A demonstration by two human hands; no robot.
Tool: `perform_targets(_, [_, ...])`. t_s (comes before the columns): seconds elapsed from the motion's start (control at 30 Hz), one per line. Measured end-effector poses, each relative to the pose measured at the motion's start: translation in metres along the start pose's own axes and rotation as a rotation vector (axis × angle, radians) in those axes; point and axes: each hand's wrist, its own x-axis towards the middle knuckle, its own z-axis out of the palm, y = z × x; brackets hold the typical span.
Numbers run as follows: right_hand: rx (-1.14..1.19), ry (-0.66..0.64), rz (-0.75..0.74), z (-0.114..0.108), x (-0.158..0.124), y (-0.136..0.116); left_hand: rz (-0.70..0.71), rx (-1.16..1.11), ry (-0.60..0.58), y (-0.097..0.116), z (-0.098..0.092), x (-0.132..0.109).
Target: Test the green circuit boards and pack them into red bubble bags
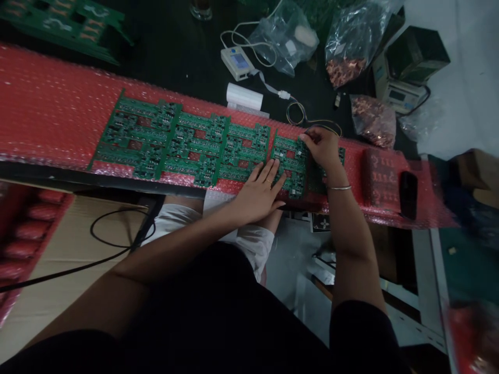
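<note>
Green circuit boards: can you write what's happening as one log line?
left hand: fingers spread on green circuit boards | right hand: fingertips at boards' far side, near thin wires, grip unclear | under boards: red bubble wrap

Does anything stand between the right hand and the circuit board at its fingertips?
Nothing visible: the right hand has its fingertips at the far right corner of the board. The left hand lies at the board's left edge, apart from them.
</note>
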Motion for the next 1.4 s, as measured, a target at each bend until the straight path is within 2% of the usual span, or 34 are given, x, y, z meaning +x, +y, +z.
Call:
perform_targets(0.13, [-0.021, 0.110, 0.025, -0.014, -0.023, -0.019, -0.016, 0.007, 0.050, 0.001, 0.002, 0.001])
perform_targets(0.2, [-0.022, 0.138, 0.028, -0.021, -0.051, -0.033, -0.026, -0.002, 0.060, 0.001, 0.002, 0.001])
perform_targets(0.33, [-0.003, 0.105, -0.010, -0.024, -0.112, -0.055, -0.033, -0.024, 0.077, 0.002, 0.000, 0.004])
perform_targets(0.43, [-0.023, 0.123, -0.028, -0.018, -0.134, -0.060, -0.046, -0.053, 0.105, 0.002, 0.001, 0.007])
perform_targets(0.63, [-0.047, 0.186, -0.027, -0.006, -0.128, -0.058, -0.051, -0.074, 0.124, 0.001, 0.002, 0.009])
perform_targets(1.4, [-0.081, 0.165, -0.046, 0.001, -0.126, -0.047, -0.049, -0.064, 0.142, -0.003, 0.004, 0.009])
